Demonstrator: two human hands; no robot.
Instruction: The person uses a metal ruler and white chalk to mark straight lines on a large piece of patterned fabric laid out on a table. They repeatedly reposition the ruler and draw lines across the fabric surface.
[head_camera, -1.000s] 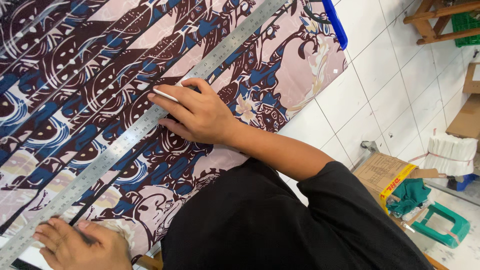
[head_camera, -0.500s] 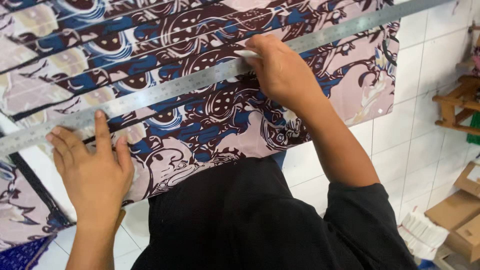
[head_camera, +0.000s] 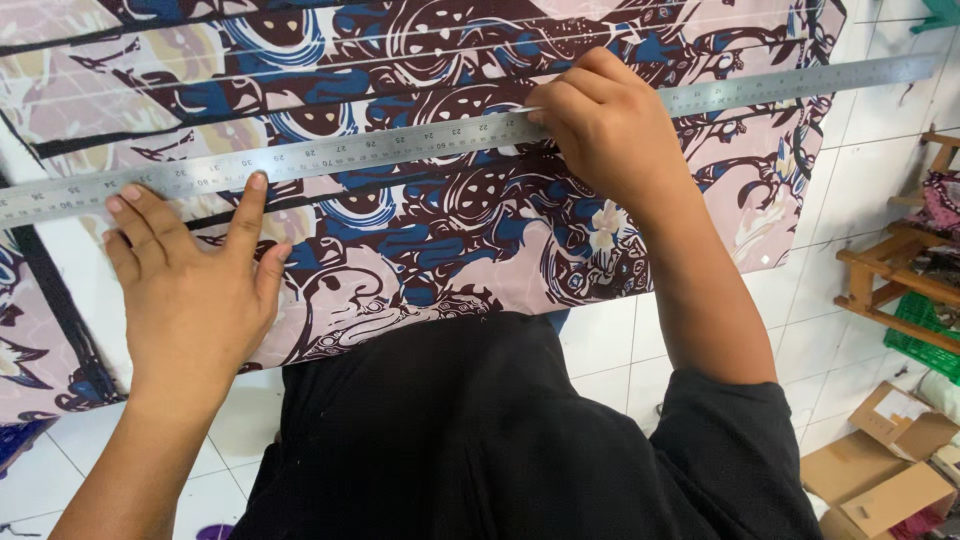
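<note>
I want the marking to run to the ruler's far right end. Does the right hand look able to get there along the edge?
Probably yes: the right hand already rests on the metal ruler, and the bare stretch to its right end has nothing lying on it.

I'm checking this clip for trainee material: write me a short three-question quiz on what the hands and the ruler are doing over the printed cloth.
1. True or false: the left hand presses its fingertips on the metal ruler.
2. What lies under the ruler? A) bare tiles B) patterned fabric C) cardboard
3. Where along the ruler is the right hand, and what does it hold?

Key:
1. True.
2. B.
3. Right of the ruler's middle, at its edge; it grips a slim white marking tool, mostly hidden by the fingers.
</note>
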